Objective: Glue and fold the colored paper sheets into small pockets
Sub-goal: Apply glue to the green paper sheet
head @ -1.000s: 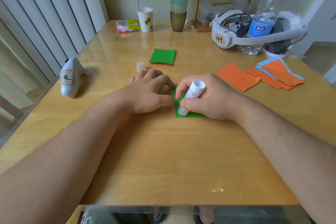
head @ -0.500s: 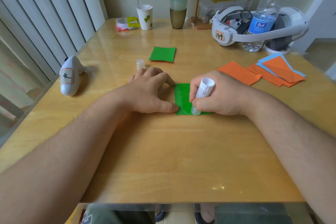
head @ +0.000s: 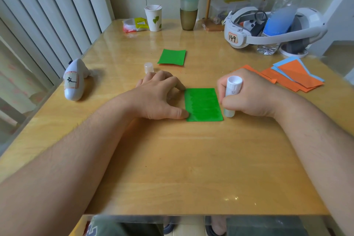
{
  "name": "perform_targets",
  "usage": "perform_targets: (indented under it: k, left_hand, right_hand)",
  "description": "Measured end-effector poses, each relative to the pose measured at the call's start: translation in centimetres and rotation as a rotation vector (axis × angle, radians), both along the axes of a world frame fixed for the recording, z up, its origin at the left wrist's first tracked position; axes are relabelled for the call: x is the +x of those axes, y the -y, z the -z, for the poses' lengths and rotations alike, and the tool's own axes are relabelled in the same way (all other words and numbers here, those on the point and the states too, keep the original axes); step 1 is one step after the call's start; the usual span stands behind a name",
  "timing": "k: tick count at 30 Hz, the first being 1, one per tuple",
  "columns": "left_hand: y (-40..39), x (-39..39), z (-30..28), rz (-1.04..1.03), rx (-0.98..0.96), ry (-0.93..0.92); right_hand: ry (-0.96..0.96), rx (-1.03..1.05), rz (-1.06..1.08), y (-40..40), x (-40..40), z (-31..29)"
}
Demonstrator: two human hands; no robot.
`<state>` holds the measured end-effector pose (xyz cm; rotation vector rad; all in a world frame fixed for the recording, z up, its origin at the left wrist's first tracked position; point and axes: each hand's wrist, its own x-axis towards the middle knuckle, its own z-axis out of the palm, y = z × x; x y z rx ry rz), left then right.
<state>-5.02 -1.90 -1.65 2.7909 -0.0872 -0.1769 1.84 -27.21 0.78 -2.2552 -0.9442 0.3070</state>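
Head view shows the green sheet [head: 204, 104] flat on the table [head: 172, 168], directly between your two hands, with its long axis running away from you. Its surface shows wet streaks, so the gluing step appears complete or nearly so.

Your left hand [head: 159, 97] lies relaxed and extended; thumb and forefinger tips touch the sheet's left long edge, pinning it. Your right hand [head: 247, 96] is curled round the glue stick [head: 231, 97], which is held near upright with its tip down at the sheet's near right corner, just off the right long edge.

The fold probably turns on that long axis. Your left hand is nearer, already on an edge; your right must release the stick first. A finished green pocket [head: 172, 57] and the stick's cap [head: 148, 67] lie beyond; unfolded orange and blue sheets [head: 293, 76] lie to the right.
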Motion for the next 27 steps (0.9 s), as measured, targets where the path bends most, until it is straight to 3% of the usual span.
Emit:
perform_targets:
  k: [6, 15, 22, 27]
  left_hand:
    - [0.0, 0.0, 0.1, -0.004, 0.002, 0.008]
    - [0.0, 0.0, 0.3, -0.011, 0.007, 0.012]
    - [-0.1, 0.0, 0.1, 0.000, 0.008, 0.000]
    - [0.0, 0.0, 0.1, -0.001, 0.010, -0.001]
  right_hand:
    - [-0.031, 0.236, -0.027, -0.6, -0.3, 0.2]
    - [-0.062, 0.033, -0.050, -1.0, -0.3, 0.9]
    - [-0.020, 0.055, 0.039, -0.7, 0.2, 1.1]
    - [-0.062, 0.026, -0.012, -0.4, 0.0, 0.7]
